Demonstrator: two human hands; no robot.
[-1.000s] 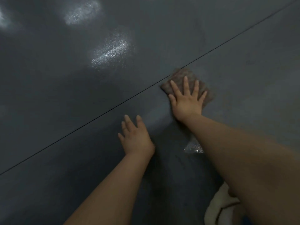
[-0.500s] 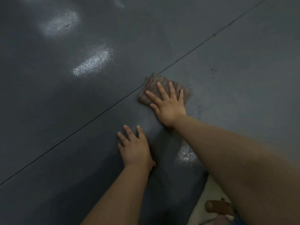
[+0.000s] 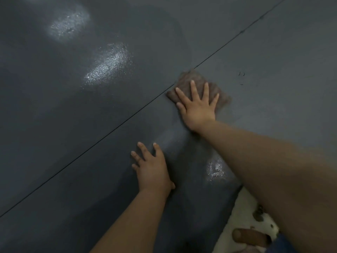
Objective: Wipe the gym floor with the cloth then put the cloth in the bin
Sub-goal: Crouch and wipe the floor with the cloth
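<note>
1. The right hand (image 3: 197,108) presses flat, fingers spread, on the brown cloth (image 3: 196,86) beside the floor (image 3: 273,99) seam.
2. The left hand (image 3: 152,169) lies open, empty, bracing.
3. Wiping is underway; no bin in sight.

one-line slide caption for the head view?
Right hand presses brown cloth flat on dark gym floor by a seam; left hand braces.

— Room around the cloth (image 3: 197,88)?
— Bare floor (image 3: 73,125) on every side beyond it, seam (image 3: 113,127) flush.
— In the way?
— Left hand (image 3: 152,169) flat, nearer than cloth; pale fabric (image 3: 242,214) nearer still, rightward.
</note>
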